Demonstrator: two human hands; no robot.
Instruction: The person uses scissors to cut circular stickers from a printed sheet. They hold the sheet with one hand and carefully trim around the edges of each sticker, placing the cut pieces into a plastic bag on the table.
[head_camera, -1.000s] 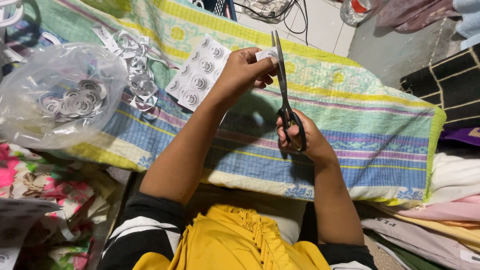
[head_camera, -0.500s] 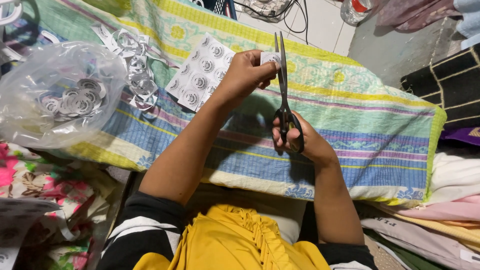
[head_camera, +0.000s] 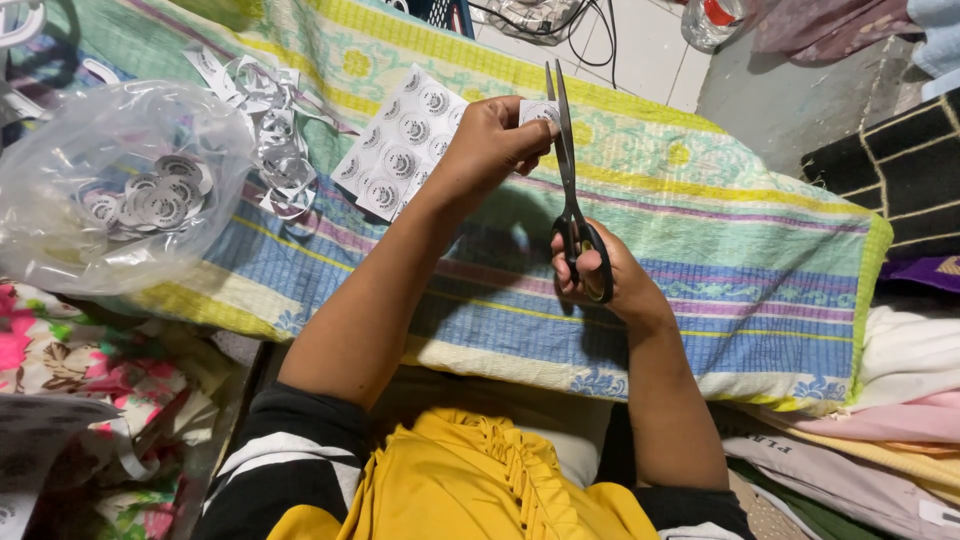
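The left hand (head_camera: 495, 140) pinches a small paper piece (head_camera: 535, 110) with a printed round on it, held up above the striped bedsheet (head_camera: 700, 250) near its far edge. The right hand (head_camera: 610, 280) is closed through the loops of a pair of black-handled scissors (head_camera: 570, 190), blades pointing away, nearly shut and just beside the piece.

Judging by how things lie, the cutting looks well along but not finished. A clear plastic bag (head_camera: 100, 190) at the left edge of the sheet holds a heap of cut-out paper discs (head_camera: 150, 200), stacked loosely in its bottom, and the bag's mouth lies slack. Between the bag and the left hand, a tangle of paper offcuts (head_camera: 265, 130) with round holes spreads over the sheet. Just behind the left wrist lies an uncut sheet of printed rounds (head_camera: 395, 150), several rows of them whole; that much appears left to cut. How many discs the bag holds cannot be told through the plastic.

Folded cloth (head_camera: 900, 400) lies stacked past the right edge, and flowered fabric (head_camera: 80, 370) at the near left corner.
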